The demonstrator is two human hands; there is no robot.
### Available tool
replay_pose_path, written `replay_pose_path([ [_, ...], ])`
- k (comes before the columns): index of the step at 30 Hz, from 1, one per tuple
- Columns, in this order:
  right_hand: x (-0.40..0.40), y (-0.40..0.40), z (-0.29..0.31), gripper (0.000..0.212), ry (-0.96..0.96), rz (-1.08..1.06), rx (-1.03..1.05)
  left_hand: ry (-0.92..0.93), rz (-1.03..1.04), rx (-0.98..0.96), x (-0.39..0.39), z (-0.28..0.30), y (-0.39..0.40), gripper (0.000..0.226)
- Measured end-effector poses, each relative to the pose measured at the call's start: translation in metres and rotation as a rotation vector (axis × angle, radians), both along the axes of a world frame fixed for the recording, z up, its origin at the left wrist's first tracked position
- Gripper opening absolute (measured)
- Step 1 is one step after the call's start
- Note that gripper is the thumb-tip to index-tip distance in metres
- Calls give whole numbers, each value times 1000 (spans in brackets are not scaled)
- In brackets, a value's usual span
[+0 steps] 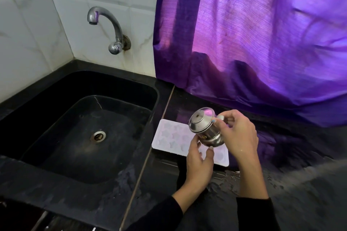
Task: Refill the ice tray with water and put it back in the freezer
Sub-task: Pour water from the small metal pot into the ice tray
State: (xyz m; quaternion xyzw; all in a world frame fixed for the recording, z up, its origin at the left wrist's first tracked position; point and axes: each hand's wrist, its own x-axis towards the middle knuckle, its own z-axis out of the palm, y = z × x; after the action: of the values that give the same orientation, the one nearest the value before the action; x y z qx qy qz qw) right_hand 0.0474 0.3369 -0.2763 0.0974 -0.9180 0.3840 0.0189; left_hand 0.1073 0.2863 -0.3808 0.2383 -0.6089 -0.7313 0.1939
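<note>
A pale, white ice tray with star and shell shaped cells lies flat on the black counter, just right of the sink. Over it hangs a small steel pot, tilted toward the left with its rimmed mouth facing the sink. My right hand grips the pot by its handle. My left hand is under the pot, fingertips touching its round base, and covers part of the tray. I cannot see whether water is in the cells.
A black sink with a metal drain fills the left. A chrome tap sticks out of the white tiled wall, with no water running. A purple curtain hangs down onto the counter behind the tray. The counter near me looks wet.
</note>
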Motion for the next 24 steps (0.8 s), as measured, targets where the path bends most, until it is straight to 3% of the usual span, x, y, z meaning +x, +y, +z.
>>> replay_pose_path([
  [12,-1,75,6,19,-27,-187,99,8,-295,-79,-1,-3,59,34],
  [24,6,91,4,13,-36,-179,279,-133,-392,-11,-2,-23,89,42],
])
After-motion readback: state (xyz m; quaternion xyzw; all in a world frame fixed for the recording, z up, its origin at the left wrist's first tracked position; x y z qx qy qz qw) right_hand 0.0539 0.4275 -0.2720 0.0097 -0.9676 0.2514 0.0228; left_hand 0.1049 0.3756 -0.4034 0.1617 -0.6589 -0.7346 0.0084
